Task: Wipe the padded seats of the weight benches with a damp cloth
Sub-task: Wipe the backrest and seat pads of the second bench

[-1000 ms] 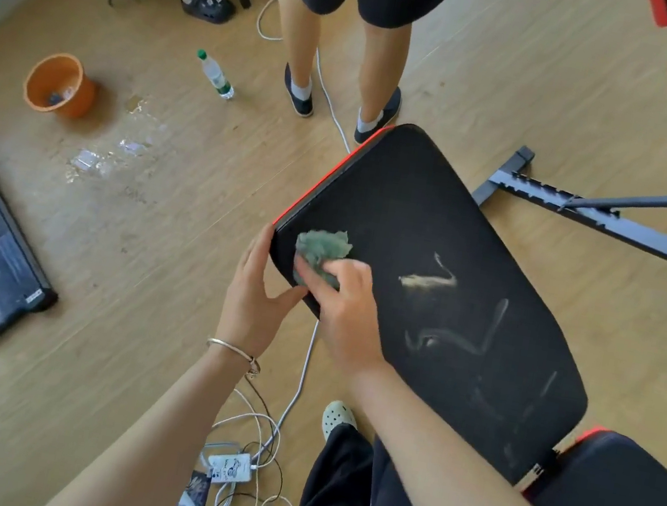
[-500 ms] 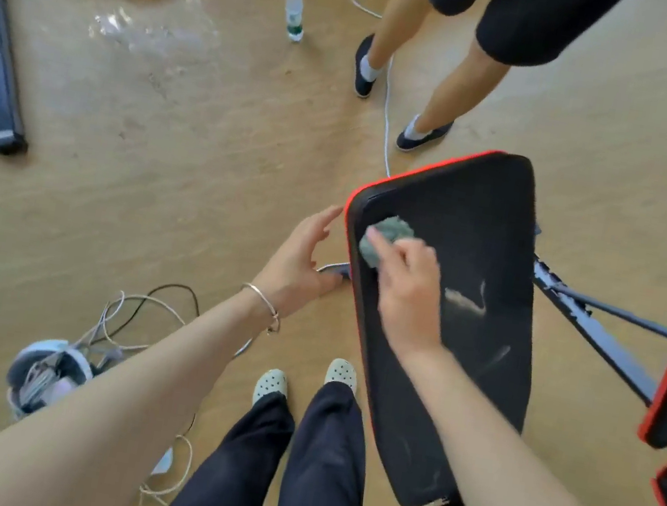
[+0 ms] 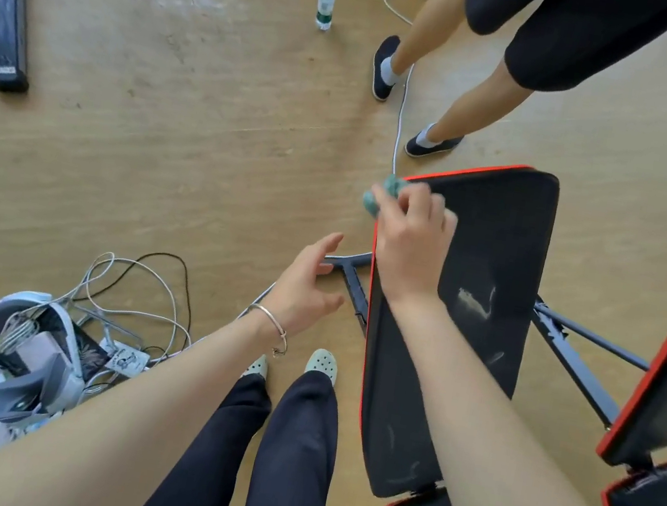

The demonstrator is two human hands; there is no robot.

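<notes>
Green cloth point(image 3: 376, 203) pinched by right hand point(image 3: 410, 243) at bench pad point(image 3: 502, 237) far-left corner; left hand point(image 3: 306, 288) slack, empty; white smears point(image 3: 473, 303) seemingly unwiped.

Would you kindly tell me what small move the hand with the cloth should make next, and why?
Probably draw the right hand and its green cloth across the black pad toward the white smear. The cloth sits at the pad's far left corner, while that smear lies unwiped nearer the middle.
</notes>
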